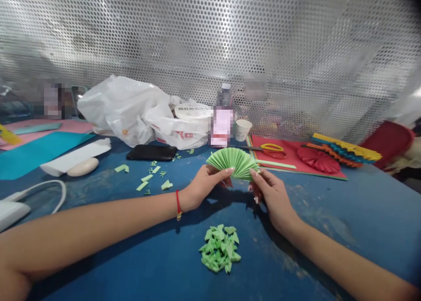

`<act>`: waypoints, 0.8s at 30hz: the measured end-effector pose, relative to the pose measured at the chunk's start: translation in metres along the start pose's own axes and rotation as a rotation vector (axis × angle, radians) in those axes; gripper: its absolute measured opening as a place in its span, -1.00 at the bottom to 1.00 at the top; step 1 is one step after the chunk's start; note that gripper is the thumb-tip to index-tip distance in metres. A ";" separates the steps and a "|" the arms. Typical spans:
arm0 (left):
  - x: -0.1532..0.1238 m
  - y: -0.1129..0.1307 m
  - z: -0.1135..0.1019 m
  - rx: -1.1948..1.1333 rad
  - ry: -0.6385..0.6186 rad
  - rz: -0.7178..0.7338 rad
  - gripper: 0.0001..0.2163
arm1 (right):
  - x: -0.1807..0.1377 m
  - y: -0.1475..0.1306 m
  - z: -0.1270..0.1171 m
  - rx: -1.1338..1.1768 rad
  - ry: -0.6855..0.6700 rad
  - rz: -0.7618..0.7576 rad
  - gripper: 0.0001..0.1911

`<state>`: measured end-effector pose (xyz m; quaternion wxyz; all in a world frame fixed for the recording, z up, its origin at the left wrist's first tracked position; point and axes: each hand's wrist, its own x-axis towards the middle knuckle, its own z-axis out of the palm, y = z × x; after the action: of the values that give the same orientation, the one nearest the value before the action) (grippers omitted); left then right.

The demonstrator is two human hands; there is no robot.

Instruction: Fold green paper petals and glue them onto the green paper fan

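Green paper, one fan [232,158]: pleated, spread to roughly a half-circle, arched side away from the person, held over the middle of the worktop [144,252] between both hands.

Left hand [204,184], one: thumb and fingers nearly together, pinching the fan's near left edge; red bracelet [178,200] with a gold-toned charm at the wrist.

Right hand [274,195], one: thumb and fingers likewise nearly together, pinching the fan's right end.

Green clippings, one heap [220,250]: on the worktop, nearer the person than the fan.

Green scraps [147,177], several: scattered left of the fan, below a black phone [151,152] lying flat.

White plastic bag [121,110], one: crumpled, behind the phone; to its right, a tub [193,110] with printed characters.

Bottle [225,87], white-capped, one: behind a pixelated block I cannot make out. Paper cup [243,130], one: just beside.

Red sheet [287,144], one: right of the cup, bearing scissors [272,147] with yellow and red handles, green strips [276,164] and a red pleated piece [318,159]. Folded strips [345,148] in yellow, blue and orange: overlapping its right side.

Blue sheet [41,154], one: far left, near a white cable [61,187].

Perforated metal panel [184,37], one: behind everything.
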<state>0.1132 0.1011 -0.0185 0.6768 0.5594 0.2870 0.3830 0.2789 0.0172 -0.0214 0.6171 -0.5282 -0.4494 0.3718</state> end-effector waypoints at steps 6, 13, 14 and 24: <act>0.003 0.002 -0.006 -0.128 0.030 -0.022 -0.66 | 0.011 0.003 -0.004 0.147 0.167 0.017 -0.54; 0.004 0.000 -0.006 -0.140 0.040 -0.001 -0.69 | 0.012 0.001 -0.005 0.335 0.309 0.040 -0.49; 0.004 0.000 -0.005 -0.123 0.028 -0.002 -0.68 | 0.011 0.000 -0.005 0.360 0.317 0.041 -0.48; 0.001 0.002 -0.004 -0.053 0.020 -0.001 -0.70 | 0.002 0.002 0.000 0.322 0.086 0.083 -0.62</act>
<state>0.1106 0.1040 -0.0177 0.6887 0.5370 0.2839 0.3958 0.2797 0.0197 -0.0231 0.6965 -0.4562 -0.3350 0.4410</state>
